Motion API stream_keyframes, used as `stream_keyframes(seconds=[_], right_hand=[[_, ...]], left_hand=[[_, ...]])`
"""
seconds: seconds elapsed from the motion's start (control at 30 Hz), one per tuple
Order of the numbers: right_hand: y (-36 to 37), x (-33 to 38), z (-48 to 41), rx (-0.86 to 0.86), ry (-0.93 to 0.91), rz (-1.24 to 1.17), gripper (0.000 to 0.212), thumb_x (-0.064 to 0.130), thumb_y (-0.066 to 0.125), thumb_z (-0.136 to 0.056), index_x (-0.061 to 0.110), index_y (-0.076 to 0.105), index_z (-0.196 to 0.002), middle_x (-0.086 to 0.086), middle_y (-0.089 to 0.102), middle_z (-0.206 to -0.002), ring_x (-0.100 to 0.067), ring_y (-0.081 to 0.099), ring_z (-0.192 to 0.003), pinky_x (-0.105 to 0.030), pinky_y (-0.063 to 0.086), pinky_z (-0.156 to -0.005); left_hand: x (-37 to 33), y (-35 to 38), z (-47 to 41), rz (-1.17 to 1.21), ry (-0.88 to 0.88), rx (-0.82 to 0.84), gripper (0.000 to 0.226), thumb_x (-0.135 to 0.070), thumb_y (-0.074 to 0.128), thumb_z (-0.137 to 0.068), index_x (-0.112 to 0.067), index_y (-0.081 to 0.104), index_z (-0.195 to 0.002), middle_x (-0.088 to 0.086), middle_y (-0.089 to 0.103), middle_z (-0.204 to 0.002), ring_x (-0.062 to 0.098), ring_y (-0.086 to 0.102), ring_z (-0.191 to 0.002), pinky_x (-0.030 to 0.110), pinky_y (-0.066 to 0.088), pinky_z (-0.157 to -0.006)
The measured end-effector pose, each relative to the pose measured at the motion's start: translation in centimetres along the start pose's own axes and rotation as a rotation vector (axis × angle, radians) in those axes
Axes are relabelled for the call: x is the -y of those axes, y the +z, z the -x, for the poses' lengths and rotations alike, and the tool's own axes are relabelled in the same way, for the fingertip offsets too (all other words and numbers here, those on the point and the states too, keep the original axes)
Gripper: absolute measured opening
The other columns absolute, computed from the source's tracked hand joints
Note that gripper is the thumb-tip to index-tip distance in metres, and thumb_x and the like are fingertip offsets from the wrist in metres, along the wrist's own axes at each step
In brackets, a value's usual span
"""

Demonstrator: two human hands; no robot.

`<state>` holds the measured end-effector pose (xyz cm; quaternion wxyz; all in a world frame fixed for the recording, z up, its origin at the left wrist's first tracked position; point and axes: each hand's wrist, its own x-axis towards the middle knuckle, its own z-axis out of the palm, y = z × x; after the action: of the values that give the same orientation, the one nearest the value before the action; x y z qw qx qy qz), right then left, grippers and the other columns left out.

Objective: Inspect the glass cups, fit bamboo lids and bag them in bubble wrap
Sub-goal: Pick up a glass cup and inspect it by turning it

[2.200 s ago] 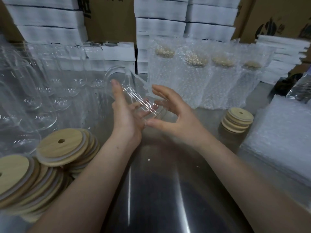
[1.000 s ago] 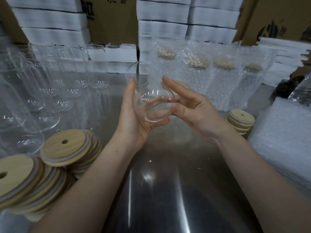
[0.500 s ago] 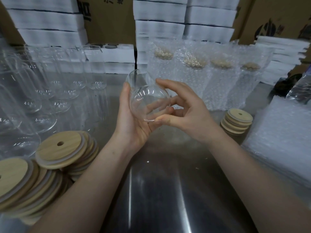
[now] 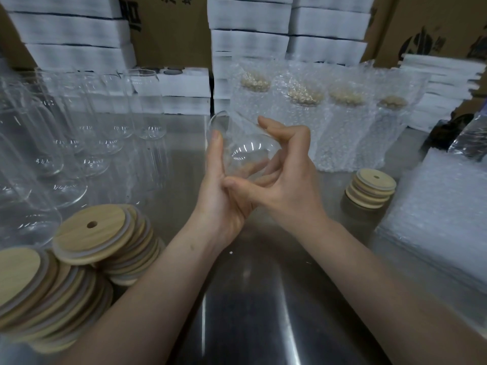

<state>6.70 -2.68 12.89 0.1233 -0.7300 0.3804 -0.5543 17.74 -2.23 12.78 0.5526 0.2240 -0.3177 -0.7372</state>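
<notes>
**Item.** I find 1 glass cup (image 4: pixel 245 151) held above the steel tabletop (image 4: pixel 250 312), between both hands. It is tilted, mouth away from me and base toward me. No lid is fitted.

**Hands.** The left hand (image 4: pixel 224 201) cradles the cup from below. Its thumb lies up the wall and its fingers show through the glass. The right hand (image 4: pixel 287 185) grips the cup, with the index finger hooked over the upper wall and the thumb near the base.

**Step.** In my judgement this is inspection; lidding and bagging are not yet done.

**Handling.** I judge the cup to be thin clear glass: rigid, light, smooth and likely slippery on bare skin, and breakable if dropped onto the steel. The best hold is round the mid-wall, fingers opposed to thumb. The rim looks the weakest place to pinch.

**Surroundings.**
- Bare cups (image 4: pixel 147 106) stand in rows at left.
- Bamboo lids (image 4: pixel 92 233) lie in slumped stacks at near left.
- A smaller lid stack (image 4: pixel 371 188) sits at right.
- 4 bagged cups (image 4: pixel 303 122) stand at the rear, lidded.
- Bubble wrap bags (image 4: pixel 434 206) lie piled at right.
</notes>
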Motion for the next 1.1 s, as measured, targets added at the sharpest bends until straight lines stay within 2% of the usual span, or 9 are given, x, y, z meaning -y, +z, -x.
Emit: stream_keyframes(seconds=[0.1, 0.23, 0.4, 0.5, 0.6, 0.67, 0.73, 0.9, 1.1], right_hand=[[0.0, 0.2, -0.1, -0.025, 0.047, 0.006, 0.079, 0.069, 0.069, -0.057, 0.022, 0.038, -0.112, 0.009, 0.054, -0.137, -0.008, 0.058, -0.095, -0.037, 0.053, -0.085], [0.0, 0.0, -0.3, -0.053, 0.069, -0.049, 0.053, 0.068, 0.064, -0.066, 0.038, 0.031, -0.095, 0.012, 0.057, -0.132, -0.013, 0.059, -0.085, -0.043, 0.055, -0.077], [0.2, -0.5, -0.3, -0.041, 0.056, -0.078, 0.043, 0.072, 0.055, -0.078, 0.037, 0.034, -0.093, 0.010, 0.058, -0.135, 0.000, 0.060, -0.061, -0.039, 0.051, -0.065], [0.2, -0.8, -0.4, 0.011, 0.068, -0.142, 0.047, 0.079, 0.045, -0.079, 0.036, 0.041, -0.097, 0.009, 0.057, -0.137, -0.010, 0.070, -0.089, -0.047, 0.056, -0.081], [-0.1, -1.2, -0.8, 0.072, 0.042, -0.247, 0.027, 0.059, 0.053, -0.089, 0.039, 0.048, -0.108, 0.008, 0.061, -0.131, -0.005, 0.061, -0.116, -0.040, 0.049, -0.098], [-0.3, -1.3, -1.1, 0.141, 0.064, -0.318, 0.032, 0.046, 0.061, -0.086, 0.040, 0.050, -0.115, 0.023, 0.059, -0.122, -0.007, 0.065, -0.101, -0.040, 0.053, -0.088], [-0.4, -1.4, -1.1, 0.181, 0.045, -0.329, 0.044, 0.041, 0.069, -0.080, 0.042, 0.050, -0.119, 0.035, 0.055, -0.119, 0.001, 0.062, -0.096, -0.025, 0.052, -0.080], [-0.5, -1.4, -0.9, 0.171, -0.018, -0.255, 0.064, 0.031, 0.082, -0.069, 0.034, 0.052, -0.126, 0.033, 0.057, -0.118, 0.012, 0.057, -0.088, -0.008, 0.043, -0.077], [-0.6, -0.8, -0.8, 0.107, 0.027, -0.075, 0.065, 0.059, 0.078, -0.059, 0.043, 0.045, -0.114, 0.022, 0.058, -0.107, 0.004, 0.054, -0.083, -0.037, 0.053, -0.084]], left_hand=[[0.4, 0.0, -0.1, -0.055, 0.025, -0.017, 0.079, -0.071, 0.032, -0.092, -0.007, 0.044, -0.137, 0.018, 0.070, -0.117, 0.025, 0.072, -0.100, 0.030, 0.060, -0.070], [0.7, -0.2, -0.3, -0.168, 0.096, -0.011, 0.075, -0.068, 0.025, -0.096, -0.011, 0.048, -0.139, 0.021, 0.065, -0.127, 0.028, 0.064, -0.118, 0.041, 0.056, -0.094], [0.5, -0.4, -0.5, -0.179, 0.126, 0.013, 0.071, -0.066, 0.021, -0.098, -0.016, 0.059, -0.131, 0.013, 0.070, -0.117, 0.024, 0.068, -0.102, 0.033, 0.059, -0.077], [0.6, -1.0, -0.8, -0.139, 0.150, 0.008, 0.070, -0.065, 0.022, -0.098, -0.015, 0.055, -0.135, 0.013, 0.071, -0.116, 0.023, 0.071, -0.100, 0.032, 0.058, -0.073], [0.4, -1.3, -1.1, -0.082, 0.162, -0.008, 0.071, -0.064, 0.020, -0.099, -0.014, 0.053, -0.138, 0.012, 0.074, -0.110, 0.024, 0.072, -0.099, 0.033, 0.059, -0.072], [0.3, -1.5, -1.1, -0.028, 0.155, -0.025, 0.073, -0.065, 0.022, -0.098, -0.012, 0.062, -0.129, 0.015, 0.073, -0.110, 0.026, 0.072, -0.100, 0.035, 0.060, -0.074], [0.3, -1.6, -1.2, 0.008, 0.142, -0.024, 0.077, -0.066, 0.023, -0.097, -0.012, 0.077, -0.107, 0.017, 0.073, -0.109, 0.028, 0.072, -0.098, 0.037, 0.061, -0.078], [0.4, -1.4, -1.2, 0.047, 0.095, -0.012, 0.082, -0.069, 0.022, -0.096, -0.010, 0.080, -0.094, 0.018, 0.073, -0.106, 0.027, 0.073, -0.092, 0.036, 0.059, -0.085], [0.7, -0.7, -0.8, 0.059, 0.067, -0.013, 0.076, -0.066, 0.027, -0.097, -0.011, 0.079, -0.094, 0.014, 0.073, -0.102, 0.024, 0.072, -0.093, 0.032, 0.060, -0.070]])
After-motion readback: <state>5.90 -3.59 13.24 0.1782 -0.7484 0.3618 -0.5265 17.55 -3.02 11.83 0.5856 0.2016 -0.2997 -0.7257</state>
